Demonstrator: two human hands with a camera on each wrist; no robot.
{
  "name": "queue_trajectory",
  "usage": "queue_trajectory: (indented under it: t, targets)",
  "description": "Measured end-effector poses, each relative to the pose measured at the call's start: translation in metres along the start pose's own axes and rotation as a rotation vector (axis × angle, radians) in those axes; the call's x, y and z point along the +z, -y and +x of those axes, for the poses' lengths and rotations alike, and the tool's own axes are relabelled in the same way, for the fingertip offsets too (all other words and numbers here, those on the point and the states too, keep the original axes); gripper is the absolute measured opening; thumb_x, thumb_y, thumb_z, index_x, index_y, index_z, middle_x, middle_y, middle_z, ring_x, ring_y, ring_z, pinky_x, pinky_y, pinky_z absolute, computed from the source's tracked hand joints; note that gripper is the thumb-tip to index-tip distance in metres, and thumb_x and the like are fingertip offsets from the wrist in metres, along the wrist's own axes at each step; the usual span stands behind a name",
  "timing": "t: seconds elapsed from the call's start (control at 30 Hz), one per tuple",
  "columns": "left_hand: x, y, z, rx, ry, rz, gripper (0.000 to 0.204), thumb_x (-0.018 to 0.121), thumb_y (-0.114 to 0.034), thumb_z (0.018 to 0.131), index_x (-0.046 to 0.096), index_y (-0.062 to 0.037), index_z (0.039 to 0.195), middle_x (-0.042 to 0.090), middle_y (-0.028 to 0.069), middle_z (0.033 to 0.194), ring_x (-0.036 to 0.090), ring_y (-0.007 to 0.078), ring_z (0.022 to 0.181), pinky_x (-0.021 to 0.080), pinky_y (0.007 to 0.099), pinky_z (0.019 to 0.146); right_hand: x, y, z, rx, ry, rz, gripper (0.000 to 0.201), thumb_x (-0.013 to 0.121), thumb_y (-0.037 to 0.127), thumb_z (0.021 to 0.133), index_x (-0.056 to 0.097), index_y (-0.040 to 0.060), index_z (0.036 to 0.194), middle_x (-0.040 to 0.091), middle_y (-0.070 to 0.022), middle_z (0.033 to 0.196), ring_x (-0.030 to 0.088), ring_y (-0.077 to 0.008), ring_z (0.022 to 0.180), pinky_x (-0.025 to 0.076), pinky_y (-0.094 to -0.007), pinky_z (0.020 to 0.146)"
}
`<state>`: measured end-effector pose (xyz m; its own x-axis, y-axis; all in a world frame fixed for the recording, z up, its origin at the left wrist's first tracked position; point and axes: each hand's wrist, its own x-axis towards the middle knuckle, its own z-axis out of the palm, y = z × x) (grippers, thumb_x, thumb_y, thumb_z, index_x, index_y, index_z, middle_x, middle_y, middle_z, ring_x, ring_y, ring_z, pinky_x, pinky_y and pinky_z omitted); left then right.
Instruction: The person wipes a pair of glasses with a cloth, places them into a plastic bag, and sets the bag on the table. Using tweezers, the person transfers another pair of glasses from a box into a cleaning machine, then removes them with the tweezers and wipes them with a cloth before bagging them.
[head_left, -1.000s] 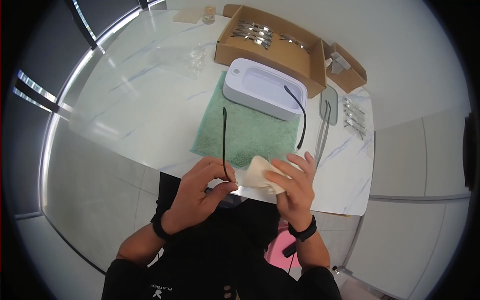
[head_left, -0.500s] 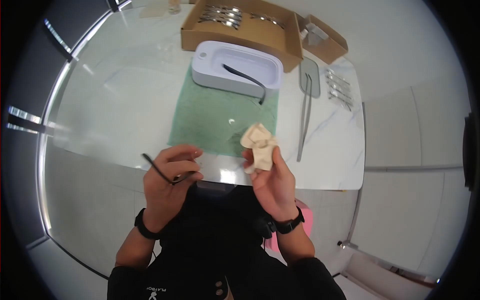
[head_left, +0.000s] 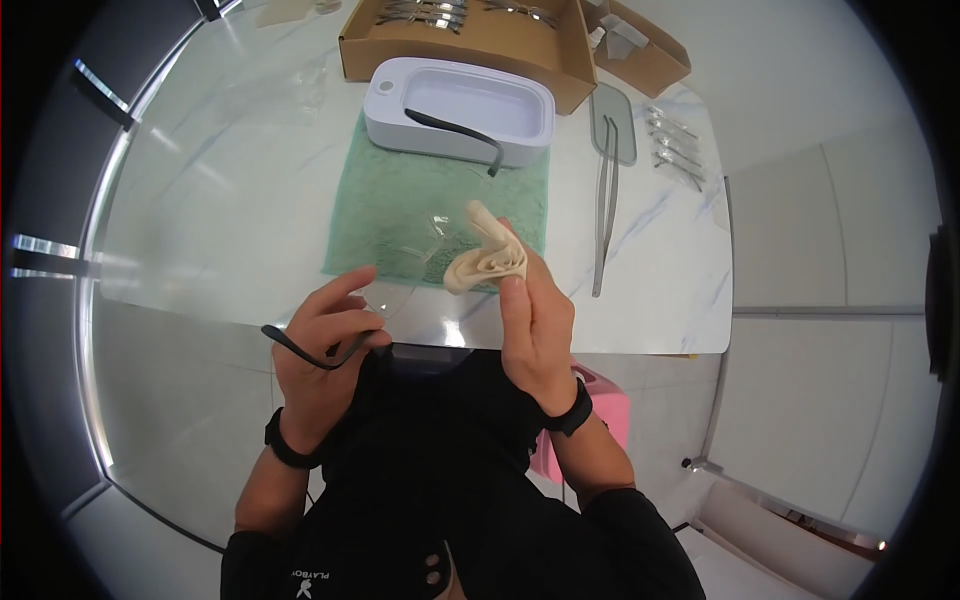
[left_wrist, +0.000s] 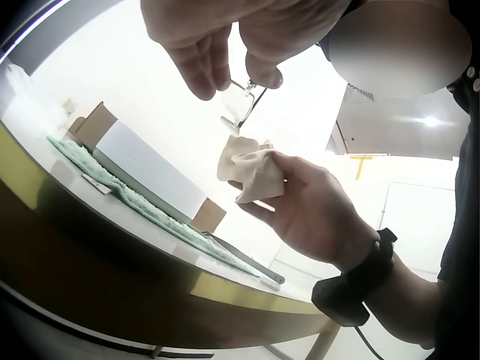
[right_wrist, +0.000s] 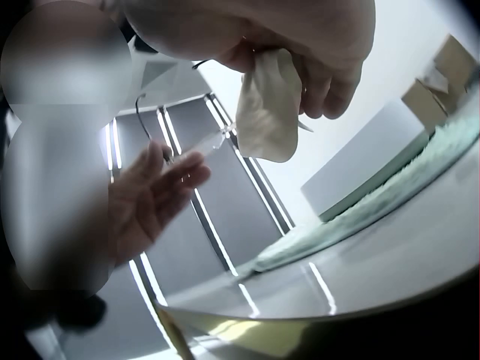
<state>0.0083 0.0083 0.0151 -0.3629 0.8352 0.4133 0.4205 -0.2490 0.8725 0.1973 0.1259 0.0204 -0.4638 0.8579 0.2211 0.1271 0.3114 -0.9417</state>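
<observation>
A pair of clear-lensed eyeglasses (head_left: pixel 388 296) with dark temples is held up over the table's front edge. My left hand (head_left: pixel 322 352) pinches it by one end, near the hinge, and that temple lies across the fingers. The other temple (head_left: pixel 462 133) points away, overlapping the pale basin in the head view. In my right hand (head_left: pixel 540 325) is a bunched cream cloth (head_left: pixel 492 252), gripped between thumb and fingers. The cloth (left_wrist: pixel 253 171) is at the far end of the eyeglasses (left_wrist: pixel 238 105) in the left wrist view and hides part of that end.
A pale lavender basin (head_left: pixel 388 130) stands on a green towel (head_left: pixel 350 235). Behind it, a cardboard box (head_left: pixel 510 45) holds several eyeglasses. Long tweezers (head_left: pixel 603 220) rest partly on a grey tray (head_left: pixel 622 150), with several wrapped items (head_left: pixel 675 150) to the right.
The eyeglasses have turned, the near temple swinging from pointing away to pointing left. My right hand has rolled over with the cloth. The head view has shifted.
</observation>
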Motion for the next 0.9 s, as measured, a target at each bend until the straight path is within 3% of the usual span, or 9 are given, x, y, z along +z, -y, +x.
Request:
queue_trajectory:
  t: [0.03, 0.07, 0.13, 0.17, 0.23, 0.33, 0.5, 0.7, 0.9]
  targets:
    - [0.001, 0.001, -0.001, -0.002, -0.004, -0.015, 0.023, 0.078, 0.003, 0.075, 0.065, -0.0054, 0.092, 0.066, 0.0166, 0.119, 0.066, 0.021, 0.087, 0.055, 0.0301, 0.075, 0.0, 0.0, 0.0, -0.228, -0.055, -0.336, 0.04, 0.034, 0.019, 0.105, 0.055, -0.0044, 0.131, 0.061, -0.0137, 0.128, 0.06, -0.0255, 0.113, 0.04, -0.0352, 0.104]
    - [0.002, 0.002, -0.001, -0.002, -0.008, -0.031, 0.023, 0.077, 0.004, 0.075, 0.065, -0.0057, 0.092, 0.066, 0.0169, 0.12, 0.066, 0.0208, 0.086, 0.055, 0.0299, 0.074, -0.001, 0.001, -0.002, -0.231, -0.054, -0.334, 0.04, 0.034, 0.019, 0.105, 0.055, -0.0044, 0.131, 0.061, -0.0137, 0.128, 0.06, -0.0255, 0.113, 0.04, -0.0352, 0.104]
    - [0.002, 0.004, -0.003, 0.014, 0.02, 0.002, 0.023, 0.076, 0.005, 0.075, 0.065, -0.0056, 0.092, 0.066, 0.0174, 0.12, 0.066, 0.021, 0.086, 0.056, 0.0302, 0.075, -0.003, 0.002, -0.006, 0.02, -0.007, -0.111, 0.041, 0.034, 0.02, 0.106, 0.051, -0.0047, 0.134, 0.059, -0.0146, 0.131, 0.058, -0.0257, 0.116, 0.041, -0.0353, 0.104]
    - [0.001, 0.006, 0.0, 0.037, 0.035, 0.04, 0.023, 0.075, 0.006, 0.075, 0.065, -0.0054, 0.092, 0.066, 0.018, 0.12, 0.067, 0.0212, 0.086, 0.056, 0.0306, 0.075, -0.001, 0.001, -0.002, -0.007, 0.0, -0.108, 0.041, 0.034, 0.02, 0.106, 0.051, -0.0047, 0.134, 0.059, -0.0146, 0.131, 0.058, -0.0257, 0.116, 0.041, -0.0353, 0.104]
    - [0.001, 0.008, -0.003, 0.028, 0.038, 0.006, 0.022, 0.075, 0.007, 0.076, 0.065, -0.0054, 0.092, 0.066, 0.0182, 0.12, 0.068, 0.0232, 0.09, 0.056, 0.0317, 0.077, 0.002, -0.003, -0.004, 0.478, -0.081, 0.977, 0.044, 0.033, 0.024, 0.106, 0.043, -0.0008, 0.141, 0.055, -0.0148, 0.135, 0.054, -0.0256, 0.123, 0.04, -0.0378, 0.106]
    - [0.003, 0.007, 0.0, 0.052, 0.058, -0.047, 0.021, 0.072, 0.007, 0.077, 0.066, -0.0052, 0.093, 0.066, 0.0183, 0.121, 0.067, 0.0311, 0.109, 0.057, 0.0353, 0.085, 0.003, 0.0, -0.005, 0.626, -0.016, 1.264, 0.045, 0.032, 0.027, 0.106, 0.038, 0.0009, 0.142, 0.052, -0.0136, 0.138, 0.052, -0.0259, 0.125, 0.042, -0.0416, 0.106]
    - [0.002, 0.011, -0.003, 0.111, 0.162, 0.023, 0.02, 0.069, 0.006, 0.078, 0.067, -0.0052, 0.095, 0.063, 0.0154, 0.127, 0.058, 0.0348, 0.123, 0.054, 0.0375, 0.094, 0.013, 0.016, -0.006, 0.636, -0.01, 1.261, 0.046, 0.03, 0.03, 0.106, 0.039, 0.0007, 0.142, 0.05, -0.0135, 0.139, 0.052, -0.0259, 0.124, 0.042, -0.0415, 0.107]
    - [0.003, 0.002, -0.002, 0.166, 0.235, 0.102, 0.02, 0.076, 0.0, 0.076, 0.065, -0.0074, 0.091, 0.065, 0.0154, 0.124, 0.061, 0.0363, 0.118, 0.055, 0.0389, 0.091, 0.023, 0.011, -0.011, 0.455, 0.049, 1.014, 0.043, 0.045, 0.021, 0.104, 0.041, -0.0017, 0.14, 0.053, -0.0118, 0.136, 0.054, -0.0215, 0.122, 0.042, -0.0368, 0.105]
    - [0.004, 0.008, -0.006, 0.251, 0.276, 0.197, 0.017, 0.073, 0.0, 0.074, 0.065, -0.0078, 0.086, 0.065, 0.0141, 0.124, 0.061, 0.0345, 0.119, 0.055, 0.0388, 0.09, 0.024, 0.009, -0.005, 0.542, -0.082, 0.947, 0.027, 0.056, 0.014, 0.1, 0.057, -0.0007, 0.123, 0.066, -0.0063, 0.111, 0.062, -0.0109, 0.096, 0.049, -0.0256, 0.083]
